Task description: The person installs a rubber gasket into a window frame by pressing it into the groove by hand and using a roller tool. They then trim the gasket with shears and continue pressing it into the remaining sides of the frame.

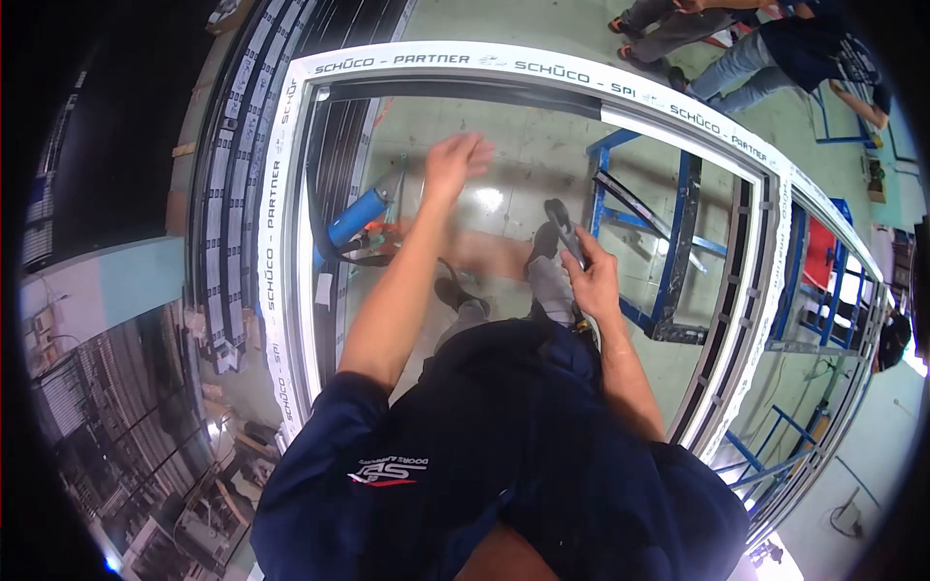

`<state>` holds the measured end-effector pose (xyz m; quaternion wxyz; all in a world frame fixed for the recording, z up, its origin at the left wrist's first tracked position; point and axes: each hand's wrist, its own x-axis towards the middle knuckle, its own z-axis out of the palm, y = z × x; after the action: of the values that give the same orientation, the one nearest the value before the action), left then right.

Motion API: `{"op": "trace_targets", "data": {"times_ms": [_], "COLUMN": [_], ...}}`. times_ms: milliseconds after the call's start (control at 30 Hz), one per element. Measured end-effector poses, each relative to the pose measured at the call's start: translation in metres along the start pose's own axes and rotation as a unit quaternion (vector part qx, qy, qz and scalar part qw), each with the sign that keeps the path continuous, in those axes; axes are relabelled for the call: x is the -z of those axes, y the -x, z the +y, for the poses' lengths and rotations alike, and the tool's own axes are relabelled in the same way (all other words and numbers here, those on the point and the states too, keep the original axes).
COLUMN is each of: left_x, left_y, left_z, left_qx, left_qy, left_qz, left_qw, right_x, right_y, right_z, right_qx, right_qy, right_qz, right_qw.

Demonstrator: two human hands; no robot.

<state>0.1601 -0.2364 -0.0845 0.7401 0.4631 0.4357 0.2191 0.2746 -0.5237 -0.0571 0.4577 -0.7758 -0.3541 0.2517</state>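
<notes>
Gripping grey tool [561,221]: right hand [593,279], fingers clamped; left hand [453,167], fingers outstretched; frame [426,61] reads "SCHÜCO - PARTNER".

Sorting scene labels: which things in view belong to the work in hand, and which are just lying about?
Work in hand, likely:
- grey tool, in the right hand's grip
- white-taped frame, both forearms over its opening

Probably lying about:
- blue cylinder
- long profiles at left

Can't tell: whether the blue stand supports the frame.

"SCHÜCO - PARTNER", "SCHÜCO - SPI" on white frame [436,60]; "DOORS" on dark shirt [484,416].
</notes>
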Motion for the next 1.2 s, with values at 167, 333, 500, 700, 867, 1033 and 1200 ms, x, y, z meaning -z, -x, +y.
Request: {"op": "trace_targets", "data": {"times_ms": [167,333,500,700,867,1033,1200], "left_x": [-0.104,-0.179,-0.2,-0.219,-0.226,-0.237,-0.227], "left_y": [-0.051,-0.058,-0.061,-0.056,-0.062,-0.059,-0.057], "left_z": [0.021,0.019,0.022,0.032,0.025,0.026,0.015], "left_qx": [0.109,0.161,0.217,0.23,0.197,0.173,0.167], "left_qy": [0.008,-0.018,0.031,-0.024,-0.028,-0.035,-0.041], "left_qz": [0.006,-0.019,0.065,0.093,0.123,0.169,0.158], "left_qw": [0.994,0.987,0.974,0.968,0.972,0.97,0.972], "right_x": [0.06,0.112,0.157,0.168,0.166,0.164,0.168], "right_y": [-0.055,-0.083,-0.103,-0.121,-0.124,-0.132,-0.14], "right_z": [-0.004,0.044,0.078,0.097,0.092,0.089,0.096], "right_qx": [-0.032,-0.017,-0.066,-0.068,-0.095,-0.091,-0.071], "right_qy": [0.05,-0.022,-0.04,-0.059,-0.063,-0.062,-0.058], "right_qz": [-0.095,-0.04,-0.032,-0.017,-0.041,-0.078,-0.085], "right_qw": [0.994,0.999,0.997,0.996,0.993,0.991,0.992]}}
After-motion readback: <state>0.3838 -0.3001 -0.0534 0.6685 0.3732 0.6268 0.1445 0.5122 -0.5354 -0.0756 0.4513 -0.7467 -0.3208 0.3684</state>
